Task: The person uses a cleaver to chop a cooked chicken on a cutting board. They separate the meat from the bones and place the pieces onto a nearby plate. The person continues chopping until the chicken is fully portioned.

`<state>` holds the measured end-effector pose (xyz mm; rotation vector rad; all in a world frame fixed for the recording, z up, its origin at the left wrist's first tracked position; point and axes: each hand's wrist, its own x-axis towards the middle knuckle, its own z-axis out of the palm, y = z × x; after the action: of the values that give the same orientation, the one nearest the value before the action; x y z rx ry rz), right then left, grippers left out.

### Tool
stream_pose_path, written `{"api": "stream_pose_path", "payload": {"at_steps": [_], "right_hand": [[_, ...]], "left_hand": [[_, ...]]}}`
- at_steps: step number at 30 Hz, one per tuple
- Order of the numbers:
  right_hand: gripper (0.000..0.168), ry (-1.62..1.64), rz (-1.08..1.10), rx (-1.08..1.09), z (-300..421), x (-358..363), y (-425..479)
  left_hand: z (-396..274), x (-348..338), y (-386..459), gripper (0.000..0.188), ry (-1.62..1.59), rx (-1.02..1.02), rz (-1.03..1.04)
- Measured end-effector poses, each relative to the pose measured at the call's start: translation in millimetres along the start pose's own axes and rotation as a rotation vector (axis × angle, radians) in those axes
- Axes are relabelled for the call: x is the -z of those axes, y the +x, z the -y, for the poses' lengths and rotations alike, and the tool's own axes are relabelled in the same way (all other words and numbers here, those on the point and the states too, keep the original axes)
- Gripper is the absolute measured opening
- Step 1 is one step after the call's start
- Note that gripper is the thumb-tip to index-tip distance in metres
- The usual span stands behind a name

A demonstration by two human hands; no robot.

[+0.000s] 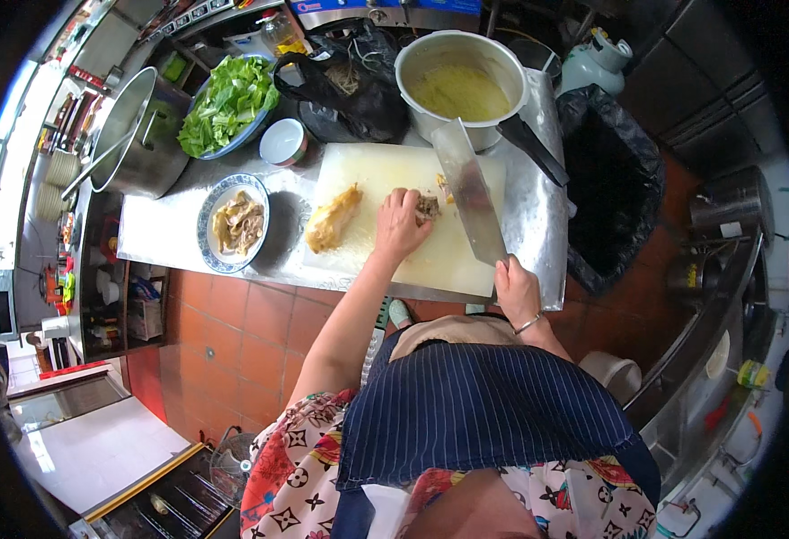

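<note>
My right hand (517, 291) grips the handle of a broad cleaver (470, 195), its blade held over the right part of a pale cutting board (394, 165). On the board, my left hand (401, 226) rests with its fingers curled against a dark, greyish-brown piece of meat (427, 207). A small yellow-skinned scrap (442, 187) lies beside the blade, partly covered by it. To the left of my left hand lies a larger yellow-skinned piece of poultry (332, 219). Further left, a blue-patterned bowl (202, 232) holds cut meat pieces (238, 224).
Behind the board stand a pressure-cooker pot (421, 124) of yellowish liquid, its handle (535, 152) jutting right, a black plastic bag (361, 114) and a small bowl (282, 143). Leafy greens (229, 104) and a tall steel pot (158, 151) are left. A lined bin (610, 195) adjoins the table's right side.
</note>
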<state>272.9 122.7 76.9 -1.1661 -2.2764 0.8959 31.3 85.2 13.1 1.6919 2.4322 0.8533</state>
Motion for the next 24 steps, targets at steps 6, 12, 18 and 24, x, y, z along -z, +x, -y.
{"api": "stream_pose_path", "payload": {"at_steps": [6, 12, 18, 24], "right_hand": [[0.017, -0.099, 0.051, -0.023, 1, -3, -1], [0.02, -0.176, 0.071, -0.01, 1, -4, -2], [0.025, -0.138, 0.171, -0.216, 8, -3, 1], [0.027, -0.14, 0.11, -0.204, 3, -10, -3]], "left_hand": [[11, -5, -21, 0.054, -0.271, 0.196, -0.282], [12, -13, 1, 0.042, -1.298, 0.725, -0.456], [60, 96, 7, 0.038, -1.503, 0.704, -0.544], [192, 179, -16, 0.045, -0.232, 0.575, -0.433]]}}
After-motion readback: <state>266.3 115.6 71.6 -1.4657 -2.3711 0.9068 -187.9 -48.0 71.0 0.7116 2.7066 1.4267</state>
